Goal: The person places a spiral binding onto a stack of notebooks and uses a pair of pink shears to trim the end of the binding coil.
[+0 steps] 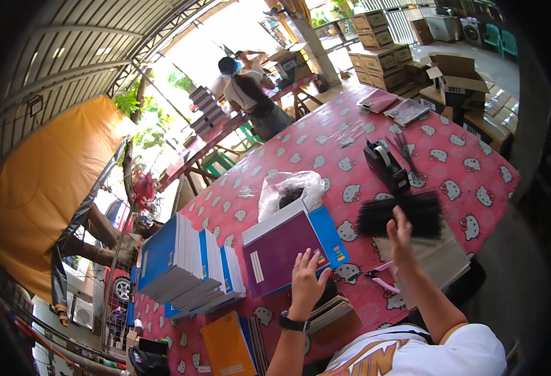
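My left hand (307, 279) is open, its fingers spread over the lower right part of a purple spiral notebook (278, 254). A blue notebook (330, 235) sticks out from beneath the purple one on the right. My right hand (401, 238) is raised with its fingers stretched out, in front of a bundle of black spiral binding coils (422, 215); whether it touches them I cannot tell. Between my hands lies a pair of pink-handled pliers (385, 282). Under the coils is a stack of pale flat sheets or bags (448, 263).
Stacked blue notebooks (172, 260) stand left, with an orange notebook (228, 344) nearer. A clear plastic bag (291, 191) with dark contents and a black tape dispenser (386, 168) lie farther back. Cartons (460, 81) are piled at the back right. Two people (257, 100) are beside another table.
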`<state>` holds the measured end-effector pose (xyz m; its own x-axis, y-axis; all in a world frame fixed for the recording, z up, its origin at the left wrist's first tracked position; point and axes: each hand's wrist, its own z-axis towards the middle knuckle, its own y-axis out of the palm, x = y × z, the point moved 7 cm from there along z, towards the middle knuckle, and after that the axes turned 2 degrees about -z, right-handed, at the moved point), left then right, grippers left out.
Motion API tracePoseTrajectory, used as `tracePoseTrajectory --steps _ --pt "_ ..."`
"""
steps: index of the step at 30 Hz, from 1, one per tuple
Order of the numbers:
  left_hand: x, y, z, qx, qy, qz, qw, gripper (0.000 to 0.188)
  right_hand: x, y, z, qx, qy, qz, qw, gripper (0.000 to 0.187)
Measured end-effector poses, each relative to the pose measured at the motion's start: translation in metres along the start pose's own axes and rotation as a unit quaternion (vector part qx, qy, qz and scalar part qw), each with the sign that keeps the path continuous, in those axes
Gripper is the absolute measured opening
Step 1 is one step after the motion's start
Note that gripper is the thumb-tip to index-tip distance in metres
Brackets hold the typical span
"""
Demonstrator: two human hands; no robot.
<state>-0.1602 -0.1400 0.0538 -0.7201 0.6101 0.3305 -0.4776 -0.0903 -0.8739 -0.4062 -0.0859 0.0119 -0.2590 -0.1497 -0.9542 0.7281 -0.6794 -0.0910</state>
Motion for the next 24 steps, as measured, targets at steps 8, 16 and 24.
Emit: tracePoseTrajectory --steps 8,16,24 --pt "0.182 -0.014 0.005 -0.178 0.156 -0.474 0.848 0.076 -0.165 -0.076 0.0 0.256 -0.357 -0.139 0.887 0.083" --pt "0.225 -0.019 0.002 -0.164 0.243 -0.496 0.817 0.082 -0.2 -0.119 -0.004 0.354 -0.445 -0.077 0.819 0.088" --pt "0.227 -0.037 0.006 -0.135 0.251 -0.482 0.829 0.081 -0.196 -0.111 -0.008 0.297 -0.425 -0.181 0.836 0.084"
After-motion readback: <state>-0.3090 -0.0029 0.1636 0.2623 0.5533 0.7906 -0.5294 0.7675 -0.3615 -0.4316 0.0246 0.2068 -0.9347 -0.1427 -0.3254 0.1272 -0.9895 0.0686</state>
